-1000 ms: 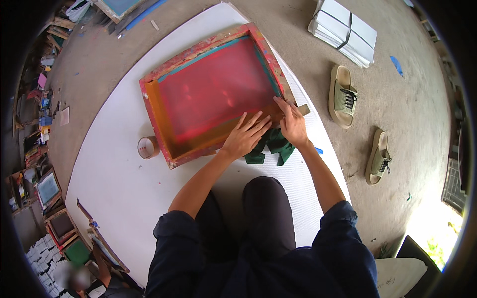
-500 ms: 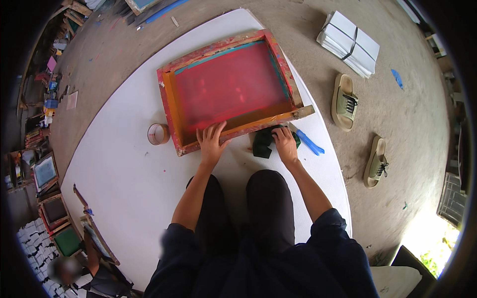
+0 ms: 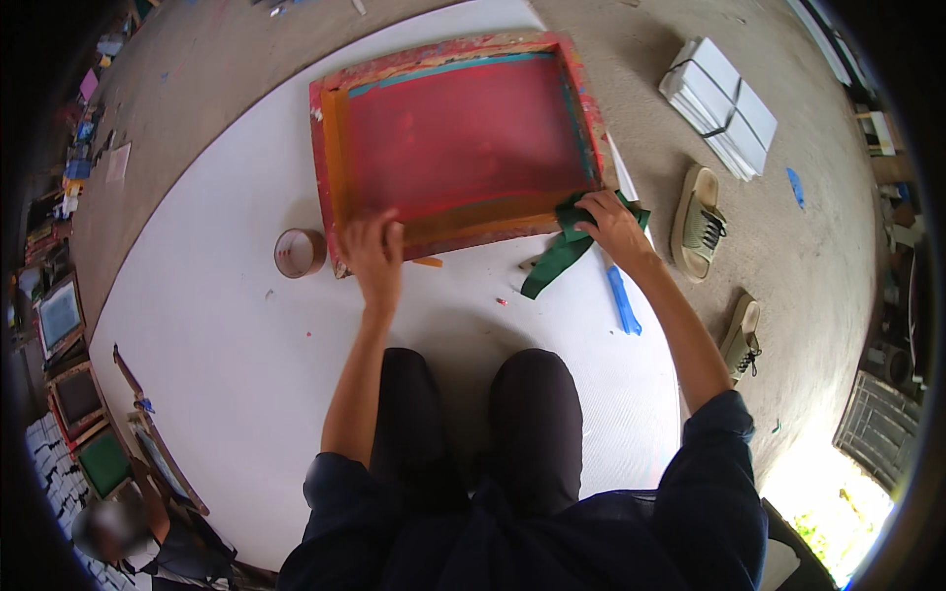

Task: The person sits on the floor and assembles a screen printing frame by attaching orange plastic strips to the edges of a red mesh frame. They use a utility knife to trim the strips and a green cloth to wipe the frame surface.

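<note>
In front of my knees lies a screen-printing frame (image 3: 463, 138), its wooden sides stained with red paint and its mesh red. My left hand (image 3: 372, 258) is at the near left corner, its slightly blurred fingers bent over the near rail. At the near right corner my right hand (image 3: 613, 227) grips a dark green cloth (image 3: 560, 264). One end of that cloth hangs toward me, and another part lies against the frame's corner. A blue strip-like object (image 3: 623, 300) rests below my right wrist. Left of the frame stands a small round cup (image 3: 299, 253).
The white board (image 3: 217, 345) beneath everything has a curved edge. Beyond it on the right are a pair of sandals (image 3: 698, 225) and a strapped stack of white sheets (image 3: 719, 106). Another person (image 3: 148, 532) works at the lower left, near several leaning frames (image 3: 103, 463).
My right hand has moved right and away from me, lifting the green cloth onto the frame's near right corner. My left hand has slid left along the near rail.
</note>
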`<state>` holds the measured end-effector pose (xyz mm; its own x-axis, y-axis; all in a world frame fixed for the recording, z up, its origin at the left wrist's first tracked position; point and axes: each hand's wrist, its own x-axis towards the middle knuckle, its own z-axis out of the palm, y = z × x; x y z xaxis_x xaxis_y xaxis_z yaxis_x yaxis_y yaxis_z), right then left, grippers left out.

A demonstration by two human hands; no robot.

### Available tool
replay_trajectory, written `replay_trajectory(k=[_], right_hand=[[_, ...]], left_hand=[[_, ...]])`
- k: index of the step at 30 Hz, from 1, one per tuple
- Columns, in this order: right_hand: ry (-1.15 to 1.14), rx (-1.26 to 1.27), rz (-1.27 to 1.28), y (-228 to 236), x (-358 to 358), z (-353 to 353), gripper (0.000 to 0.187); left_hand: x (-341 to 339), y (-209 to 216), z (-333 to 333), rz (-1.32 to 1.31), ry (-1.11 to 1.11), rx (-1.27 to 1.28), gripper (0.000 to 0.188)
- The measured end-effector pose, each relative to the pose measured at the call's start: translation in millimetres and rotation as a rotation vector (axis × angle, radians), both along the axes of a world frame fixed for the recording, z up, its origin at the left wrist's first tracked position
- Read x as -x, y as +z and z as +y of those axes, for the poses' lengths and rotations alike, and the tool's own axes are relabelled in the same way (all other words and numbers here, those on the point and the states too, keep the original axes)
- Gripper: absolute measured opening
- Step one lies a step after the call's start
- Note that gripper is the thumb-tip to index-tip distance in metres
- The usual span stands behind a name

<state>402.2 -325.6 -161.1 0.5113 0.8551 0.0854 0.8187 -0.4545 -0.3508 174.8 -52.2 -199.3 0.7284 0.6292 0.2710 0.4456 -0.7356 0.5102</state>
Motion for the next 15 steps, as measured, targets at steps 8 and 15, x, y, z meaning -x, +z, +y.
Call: replay_trajectory(k=[8,15], right_hand=[[-0.092,0.071,0.379,-18,-15,24,0.015],[0.114,0.093,0.693,-21,46,107,0.018]], left_hand=[[18,-28,58,-0.028,0.353,-0.193,0.03],[11,-26,64,0.0,0.318,-0.114,0.027]])
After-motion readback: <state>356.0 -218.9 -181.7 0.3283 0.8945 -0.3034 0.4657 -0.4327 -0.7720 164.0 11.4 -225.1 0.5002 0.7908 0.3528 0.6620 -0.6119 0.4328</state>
